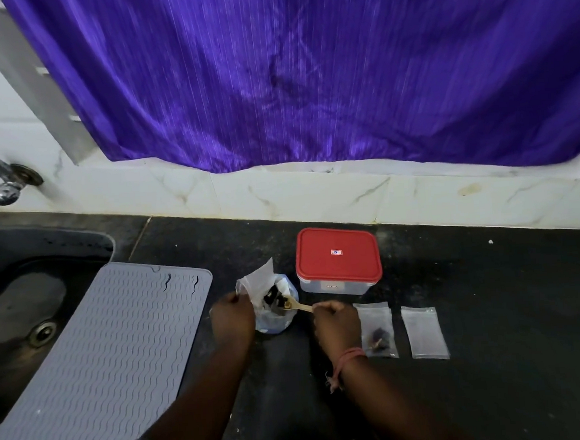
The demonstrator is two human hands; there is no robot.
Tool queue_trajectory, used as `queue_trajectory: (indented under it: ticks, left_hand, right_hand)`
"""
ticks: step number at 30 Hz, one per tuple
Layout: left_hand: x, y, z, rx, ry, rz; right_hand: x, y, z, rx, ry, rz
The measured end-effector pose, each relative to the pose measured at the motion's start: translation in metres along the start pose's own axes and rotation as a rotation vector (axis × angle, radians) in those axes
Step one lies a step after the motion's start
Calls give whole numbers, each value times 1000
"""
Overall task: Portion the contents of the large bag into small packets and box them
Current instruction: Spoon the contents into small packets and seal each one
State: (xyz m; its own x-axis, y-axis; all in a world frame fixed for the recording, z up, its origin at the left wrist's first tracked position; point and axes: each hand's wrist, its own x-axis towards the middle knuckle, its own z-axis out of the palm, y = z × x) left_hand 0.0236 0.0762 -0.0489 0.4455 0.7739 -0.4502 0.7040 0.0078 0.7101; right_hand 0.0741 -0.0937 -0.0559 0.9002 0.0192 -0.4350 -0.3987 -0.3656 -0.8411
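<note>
The person is working at a dark counter [474, 275], scooping from the large bag [274, 310] that is standing open just in front of the box [338, 263]. The left hand [232, 318] is pinching the bag's rim and a small packet [260, 277] upright beside it — probably to keep both mouths open for the transfer. The right hand [337, 323] is gripping the handle of a wooden spoon [298, 305], fingers curled round it, its bowl dipping into the dark contents. To the right, one filled packet [377, 330] is lying flat just beside the right wrist, and an empty packet [425, 332] is waiting next to it, within easy reach. The box is sitting with its red lid on — so nothing looks boxed yet. A grey ribbed mat [112, 342] is lying to the left, partly over the sink [20, 307].
</note>
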Motion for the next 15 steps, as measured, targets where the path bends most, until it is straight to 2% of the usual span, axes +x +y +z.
queue_trajectory:
  ticks: [2,5,7,10,12,15]
  left_hand:
    - [-3,2,-9,13,86,77]
    - [-15,7,-19,-95,205,305]
    - [-22,12,-23,-147,240,381]
    - [-20,15,-24,-158,277,377]
    - [-21,13,-23,-74,280,357]
    - [-22,8,-25,-74,259,396]
  right_hand:
    - [-4,-1,-2,-37,-12,-55]
    - [-8,-1,-1,-99,-26,-112]
    - [-10,-1,1,-151,-42,-159]
    - [-13,1,4,-303,-95,-280]
    - [-15,-1,5,-361,-104,-347]
    - [-11,-1,7,-347,-78,-298]
